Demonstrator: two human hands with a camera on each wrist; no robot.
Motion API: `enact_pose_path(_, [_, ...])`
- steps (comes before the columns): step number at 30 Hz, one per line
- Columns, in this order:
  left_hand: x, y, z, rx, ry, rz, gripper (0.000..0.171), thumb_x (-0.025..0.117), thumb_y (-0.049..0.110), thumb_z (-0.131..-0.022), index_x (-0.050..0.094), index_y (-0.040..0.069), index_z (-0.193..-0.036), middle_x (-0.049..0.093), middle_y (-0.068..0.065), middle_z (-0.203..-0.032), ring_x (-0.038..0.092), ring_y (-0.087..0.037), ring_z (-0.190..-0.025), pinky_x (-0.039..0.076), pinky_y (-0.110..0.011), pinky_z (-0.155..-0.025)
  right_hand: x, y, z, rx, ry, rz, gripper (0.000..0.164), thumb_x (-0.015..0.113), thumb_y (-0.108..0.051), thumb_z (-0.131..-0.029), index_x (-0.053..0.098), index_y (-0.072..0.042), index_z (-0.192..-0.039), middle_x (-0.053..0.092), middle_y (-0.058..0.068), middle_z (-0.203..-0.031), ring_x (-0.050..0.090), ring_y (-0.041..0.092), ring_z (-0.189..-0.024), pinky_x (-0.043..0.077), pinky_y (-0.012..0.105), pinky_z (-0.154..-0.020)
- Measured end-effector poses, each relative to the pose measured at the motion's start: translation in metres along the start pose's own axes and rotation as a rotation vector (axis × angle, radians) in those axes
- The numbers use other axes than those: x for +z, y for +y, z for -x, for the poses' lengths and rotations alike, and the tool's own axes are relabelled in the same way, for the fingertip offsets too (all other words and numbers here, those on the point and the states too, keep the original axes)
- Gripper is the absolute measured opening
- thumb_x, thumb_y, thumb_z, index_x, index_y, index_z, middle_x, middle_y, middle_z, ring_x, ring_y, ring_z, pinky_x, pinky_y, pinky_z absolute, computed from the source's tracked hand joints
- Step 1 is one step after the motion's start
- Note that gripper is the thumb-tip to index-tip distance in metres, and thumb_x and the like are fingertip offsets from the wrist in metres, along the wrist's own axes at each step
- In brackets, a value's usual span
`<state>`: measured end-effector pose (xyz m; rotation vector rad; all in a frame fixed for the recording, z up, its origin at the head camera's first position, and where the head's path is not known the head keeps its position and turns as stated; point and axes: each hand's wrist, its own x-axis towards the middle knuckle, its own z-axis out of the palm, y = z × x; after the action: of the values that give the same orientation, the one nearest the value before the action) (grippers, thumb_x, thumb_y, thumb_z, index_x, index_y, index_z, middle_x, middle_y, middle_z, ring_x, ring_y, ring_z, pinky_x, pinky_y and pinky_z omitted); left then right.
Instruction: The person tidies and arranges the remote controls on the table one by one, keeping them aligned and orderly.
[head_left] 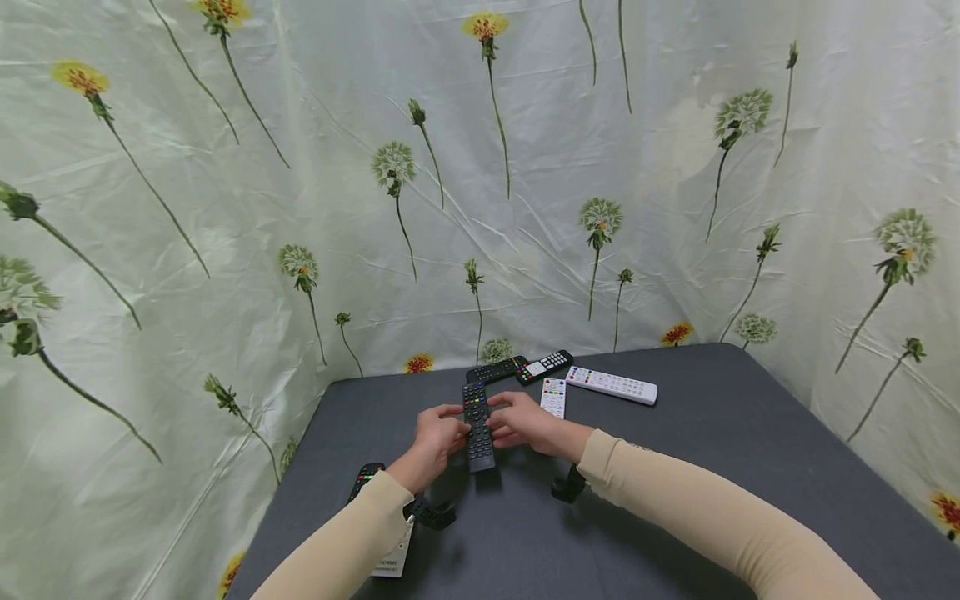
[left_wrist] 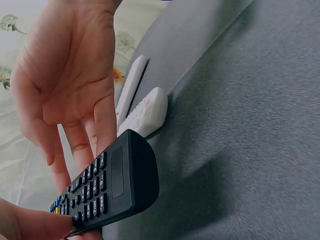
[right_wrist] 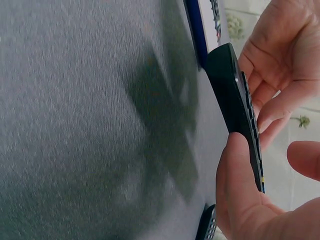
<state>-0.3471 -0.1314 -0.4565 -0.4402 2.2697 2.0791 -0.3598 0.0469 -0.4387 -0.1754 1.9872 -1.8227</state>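
A black remote control (head_left: 478, 429) is held up over the dark table, buttons facing up and its shadow below. My left hand (head_left: 438, 433) pinches its left edge, thumb on the button face in the left wrist view and fingers beneath. On the other side is my right hand (head_left: 522, 419); its fingertips touch the remote's side and underside. The right thumb (right_wrist: 305, 159) stands apart from the remote in the right wrist view. Just beyond the right hand lies a short white remote (head_left: 553, 397), partly covered by that hand.
Along the back lie two black remotes, one (head_left: 497, 369) beside the other (head_left: 545, 367), and a long white remote (head_left: 612, 386). Near the left forearm are another black remote (head_left: 367, 477) and a white flat item with print (head_left: 392, 564), both partly hidden. A flowered curtain (head_left: 450, 208) hangs behind the table.
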Motion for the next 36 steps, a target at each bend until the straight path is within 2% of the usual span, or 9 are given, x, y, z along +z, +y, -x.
enact_pose_path(7, [-0.014,0.002,0.012,0.008,-0.043,-0.021,0.041,0.066,-0.01,-0.087,0.065,-0.003,-0.127,0.061,-0.024,-0.119,0.067,-0.02,-0.081,0.059,-0.038,-0.074,0.01,0.004,0.005,-0.001,-0.004,-0.006,0.059,0.058,-0.002,-0.09,0.043,0.001,-0.146,0.064,0.021,-0.113,0.07,0.029,-0.087,0.057,0.048,-0.085])
enact_pose_path(16, [-0.032,-0.001,0.031,0.002,-0.062,-0.072,0.039,0.066,-0.007,-0.087,0.065,-0.003,-0.127,0.061,-0.022,-0.116,0.067,-0.02,-0.078,0.059,-0.037,-0.074,0.027,0.009,0.022,0.009,-0.041,-0.046,0.062,0.061,0.0,-0.088,0.041,0.002,-0.147,0.063,0.021,-0.113,0.07,0.029,-0.088,0.058,0.044,-0.082])
enact_pose_path(24, [-0.047,-0.009,0.054,-0.007,-0.119,-0.068,0.04,0.054,-0.005,-0.09,0.059,-0.009,-0.129,0.065,-0.019,-0.099,0.064,-0.021,-0.075,0.059,-0.04,-0.074,0.044,0.022,0.039,0.021,-0.081,-0.078,0.064,0.061,-0.001,-0.087,0.04,0.002,-0.146,0.062,0.02,-0.109,0.068,0.027,-0.082,0.058,0.045,-0.082])
enact_pose_path(31, [-0.056,-0.014,0.073,-0.027,-0.158,-0.114,0.042,0.048,0.0,-0.091,0.056,-0.01,-0.132,0.06,-0.017,-0.096,0.061,-0.024,-0.077,0.059,-0.042,-0.074,0.056,0.035,0.054,0.054,-0.106,-0.1,0.065,0.061,0.0,-0.086,0.038,0.002,-0.147,0.061,0.021,-0.108,0.068,0.026,-0.082,0.059,0.044,-0.081])
enact_pose_path(36, [-0.058,-0.016,0.081,-0.057,-0.18,-0.11,0.044,0.043,0.002,-0.092,0.054,-0.013,-0.132,0.058,-0.014,-0.087,0.059,-0.021,-0.07,0.058,-0.042,-0.072,0.062,0.042,0.061,0.087,-0.112,-0.116,0.066,0.062,0.0,-0.086,0.037,0.002,-0.146,0.061,0.02,-0.107,0.068,0.025,-0.081,0.058,0.044,-0.081])
